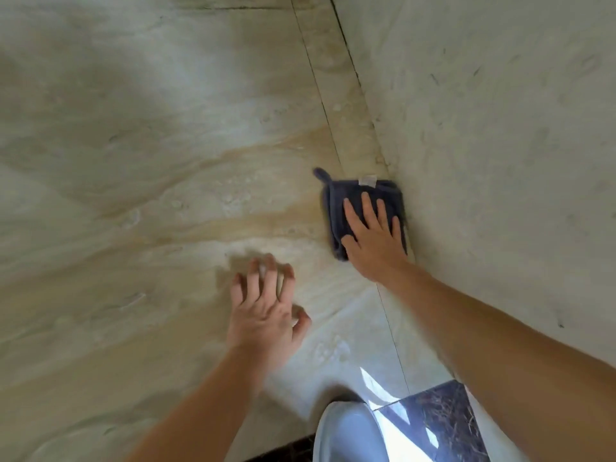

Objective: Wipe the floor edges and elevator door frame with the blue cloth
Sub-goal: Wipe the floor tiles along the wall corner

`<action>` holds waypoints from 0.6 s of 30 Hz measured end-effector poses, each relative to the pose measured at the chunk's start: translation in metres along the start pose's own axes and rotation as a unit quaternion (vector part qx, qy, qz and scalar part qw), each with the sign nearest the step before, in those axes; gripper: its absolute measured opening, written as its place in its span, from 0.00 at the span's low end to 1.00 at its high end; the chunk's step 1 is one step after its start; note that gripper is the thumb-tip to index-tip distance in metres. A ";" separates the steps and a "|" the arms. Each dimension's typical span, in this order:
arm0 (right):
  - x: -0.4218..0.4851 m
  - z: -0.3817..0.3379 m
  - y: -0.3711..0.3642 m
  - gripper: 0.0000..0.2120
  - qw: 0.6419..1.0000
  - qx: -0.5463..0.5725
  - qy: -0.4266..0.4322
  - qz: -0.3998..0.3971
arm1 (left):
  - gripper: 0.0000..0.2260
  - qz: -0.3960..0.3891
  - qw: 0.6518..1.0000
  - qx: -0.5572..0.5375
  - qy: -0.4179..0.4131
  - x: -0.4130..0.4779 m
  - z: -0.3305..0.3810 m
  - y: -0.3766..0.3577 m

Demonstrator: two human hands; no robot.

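A folded dark blue cloth (350,195) with a small white tag lies on the beige marble floor (150,161), right against the base of the pale wall (500,128). My right hand (373,235) lies flat on the cloth with its fingers spread, pressing it down at the floor edge. My left hand (266,308) rests on the floor to the left and nearer to me, with fingertips down, fingers apart and nothing in it. No elevator door frame is visible.
A narrow floor strip (346,111) runs along the wall between two dark joints. At the bottom, a dark veined tile (443,425) borders the marble, next to a pale blue rounded thing (350,435), perhaps my knee.
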State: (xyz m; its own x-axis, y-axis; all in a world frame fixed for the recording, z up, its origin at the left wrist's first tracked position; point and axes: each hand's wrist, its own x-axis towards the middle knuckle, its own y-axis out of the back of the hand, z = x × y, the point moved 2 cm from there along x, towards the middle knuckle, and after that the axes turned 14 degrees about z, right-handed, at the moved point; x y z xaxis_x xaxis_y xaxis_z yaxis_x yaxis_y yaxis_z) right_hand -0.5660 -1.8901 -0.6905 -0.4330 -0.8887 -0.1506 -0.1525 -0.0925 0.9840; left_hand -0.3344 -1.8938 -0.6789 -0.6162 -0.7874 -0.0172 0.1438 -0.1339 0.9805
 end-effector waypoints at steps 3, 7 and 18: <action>0.021 0.002 0.005 0.30 0.999 -0.018 0.008 -0.038 | 0.33 -0.010 1.000 0.006 0.004 -0.002 0.000 0.001; -0.061 0.013 0.000 0.32 0.999 -0.041 0.010 -0.025 | 0.34 -0.006 1.000 -0.003 0.004 -0.006 0.001 0.001; -0.285 0.033 -0.018 0.43 0.996 -0.033 -0.060 0.057 | 0.33 0.001 1.000 0.028 0.013 -0.010 0.006 -0.004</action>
State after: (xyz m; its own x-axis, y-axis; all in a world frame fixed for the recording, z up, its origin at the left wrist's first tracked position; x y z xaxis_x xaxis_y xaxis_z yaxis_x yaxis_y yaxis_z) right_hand -0.4691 -1.6202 -0.6681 -0.5483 -0.8351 -0.0444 -0.0392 -0.0273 0.9989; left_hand -0.3330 -1.8821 -0.6811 -0.5948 -0.8037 -0.0193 0.1006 -0.0982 0.9901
